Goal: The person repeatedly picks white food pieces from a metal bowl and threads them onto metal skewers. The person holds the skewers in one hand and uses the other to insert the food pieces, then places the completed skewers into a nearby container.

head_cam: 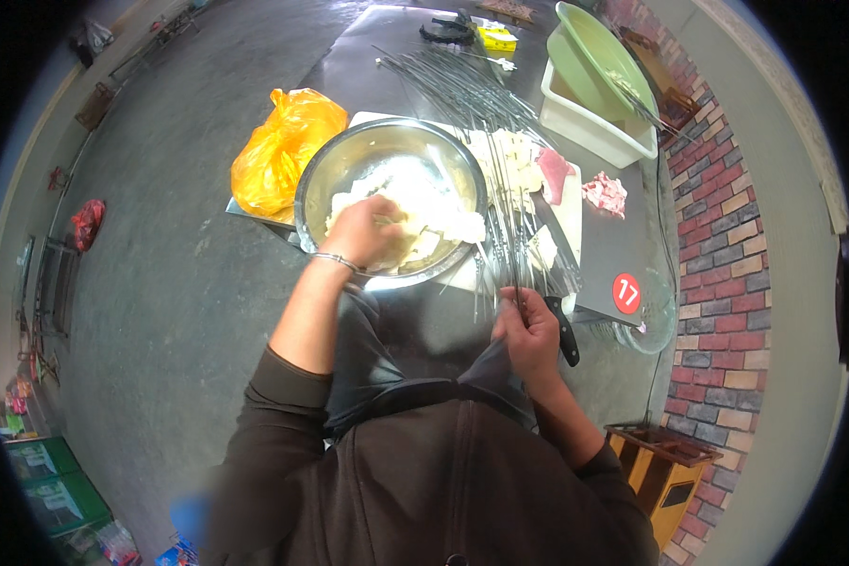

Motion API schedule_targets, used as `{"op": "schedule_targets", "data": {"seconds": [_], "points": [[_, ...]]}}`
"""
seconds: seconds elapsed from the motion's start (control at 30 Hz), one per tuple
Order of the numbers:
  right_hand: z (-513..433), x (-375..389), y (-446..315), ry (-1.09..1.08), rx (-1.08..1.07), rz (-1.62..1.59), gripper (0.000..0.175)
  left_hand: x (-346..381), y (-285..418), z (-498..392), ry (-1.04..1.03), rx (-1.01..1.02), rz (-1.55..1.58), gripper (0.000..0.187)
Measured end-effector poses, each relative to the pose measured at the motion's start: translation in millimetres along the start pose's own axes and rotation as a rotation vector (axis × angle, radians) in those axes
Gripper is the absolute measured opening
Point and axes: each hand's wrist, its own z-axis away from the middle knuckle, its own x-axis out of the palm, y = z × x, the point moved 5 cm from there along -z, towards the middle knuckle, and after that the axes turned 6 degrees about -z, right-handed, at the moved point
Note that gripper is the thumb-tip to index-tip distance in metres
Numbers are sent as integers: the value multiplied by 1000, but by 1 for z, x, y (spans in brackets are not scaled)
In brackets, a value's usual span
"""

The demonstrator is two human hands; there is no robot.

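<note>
My left hand (368, 230) reaches into a wide steel bowl (301, 205), its fingers down among pale cut food pieces (424, 247). Whether it grips a piece is hidden. Below the cutting board's near edge, my right hand (530, 329) pinches the end of a thin metal skewer (515, 262). More skewers lie close beside that one. A pale piece (472, 228) sits at the bowl's right rim. On the white cutting board (572, 187) lie pale yellowish pieces (513, 159), a pink slab of meat (553, 173) and a kitchen knife (562, 329) with a black handle overhanging the edge.
An orange plastic bag (286, 156) stands left of the bowl. Many loose skewers (460, 85) spread behind the board. At the right are a green basin (598, 64) in a white tub (594, 134), meat scraps (605, 194) on the dark table (608, 247), and a brick-patterned wall (714, 283).
</note>
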Motion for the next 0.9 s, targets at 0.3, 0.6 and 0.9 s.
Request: {"op": "schedule_targets", "data": {"seconds": [0.3,0.6,0.9], "points": [[6,4,6,-43,48,7,15,-18,-38,-6,-74,-86,-347,19],[15,15,5,-150,22,234,15,-1,-29,-6,65,-365,1225,20],[16,13,3,-123,40,285,16,4,-15,-5,172,-365,1374,20]]}}
